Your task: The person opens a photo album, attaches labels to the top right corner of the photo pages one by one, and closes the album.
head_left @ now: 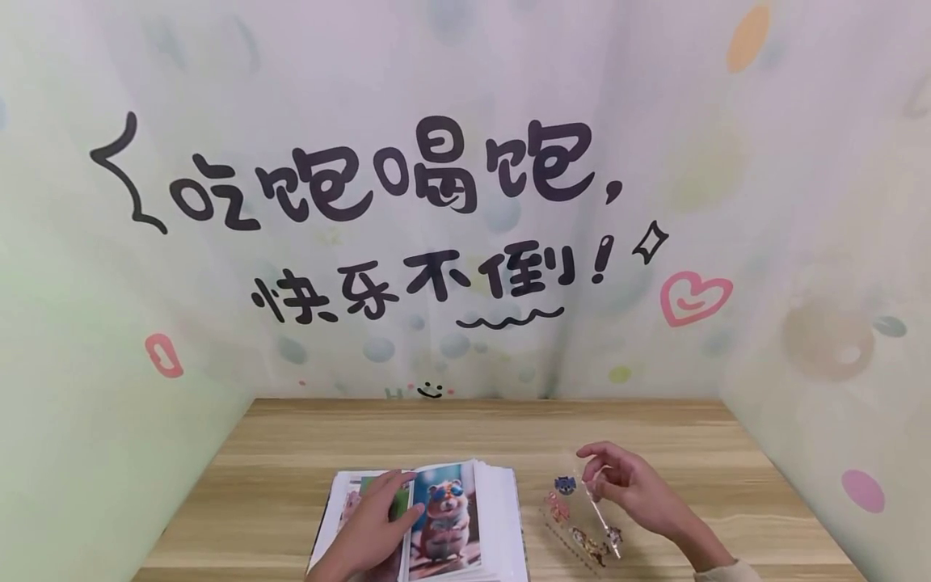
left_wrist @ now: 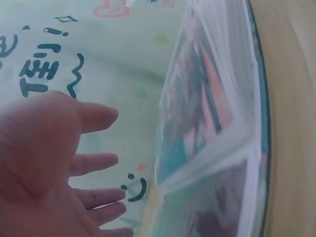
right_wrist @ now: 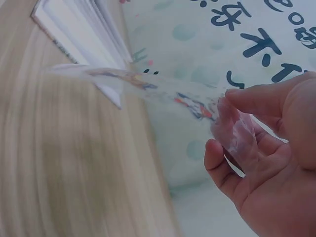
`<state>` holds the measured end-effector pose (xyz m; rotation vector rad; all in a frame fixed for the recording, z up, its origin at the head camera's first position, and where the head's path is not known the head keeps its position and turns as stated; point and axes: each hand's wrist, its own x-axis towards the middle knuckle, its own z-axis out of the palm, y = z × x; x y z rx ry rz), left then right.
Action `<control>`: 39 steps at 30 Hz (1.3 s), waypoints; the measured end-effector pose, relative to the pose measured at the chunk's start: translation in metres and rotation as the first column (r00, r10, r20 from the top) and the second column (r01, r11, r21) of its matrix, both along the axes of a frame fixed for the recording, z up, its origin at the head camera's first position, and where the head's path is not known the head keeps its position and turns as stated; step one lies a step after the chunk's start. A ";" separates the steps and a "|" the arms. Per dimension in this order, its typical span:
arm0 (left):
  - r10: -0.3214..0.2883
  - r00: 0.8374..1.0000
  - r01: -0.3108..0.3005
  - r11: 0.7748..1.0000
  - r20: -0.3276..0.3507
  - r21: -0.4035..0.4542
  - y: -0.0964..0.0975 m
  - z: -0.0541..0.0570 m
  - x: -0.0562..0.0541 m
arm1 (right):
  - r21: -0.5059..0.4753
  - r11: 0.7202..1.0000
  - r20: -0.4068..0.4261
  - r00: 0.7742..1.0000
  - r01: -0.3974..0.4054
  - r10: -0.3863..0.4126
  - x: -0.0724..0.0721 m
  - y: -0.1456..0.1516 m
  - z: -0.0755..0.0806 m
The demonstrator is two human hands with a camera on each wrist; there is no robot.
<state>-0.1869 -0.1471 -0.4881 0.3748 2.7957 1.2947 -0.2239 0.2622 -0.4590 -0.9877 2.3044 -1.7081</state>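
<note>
1. At the near side of the table [head_left: 655, 428], here's the left hand [head_left: 374, 521], fingers stretched out, thumb apart from them, lying across an open photo album [head_left: 502, 517].
2. Beneath it, the album shows a picture of a hamster in sunglasses [head_left: 444, 525] on the right page, the thumb over its left edge; a greenish picture [head_left: 400, 501] peeks out on the left page.
3. Over to the right, the right hand [head_left: 640, 493] has thumb and fingers clamped on a clear plastic sheet [right_wrist: 195, 106]!
4. That sheet, dotted with little colourful figures, hangs just beside the album's right edge.
5. And at the back, a pale wall [head_left: 465, 65] carries big black writing [head_left: 440, 166] and a pink heart [head_left: 691, 304].
</note>
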 end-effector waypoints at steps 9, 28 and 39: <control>-0.052 0.998 0.047 0.977 0.023 0.207 0.022 0.005 -0.001 | -0.051 0.997 -0.006 0.998 -0.056 0.056 0.004 -0.009 0.012; -0.177 0.984 0.177 0.900 -0.037 0.399 0.076 0.019 0.005 | -0.162 0.965 0.014 0.977 -0.205 0.210 0.008 -0.035 0.026; -0.208 0.978 0.181 0.846 -0.001 0.502 0.096 0.028 0.007 | -0.192 0.955 0.078 0.966 -0.228 0.246 0.008 -0.045 0.024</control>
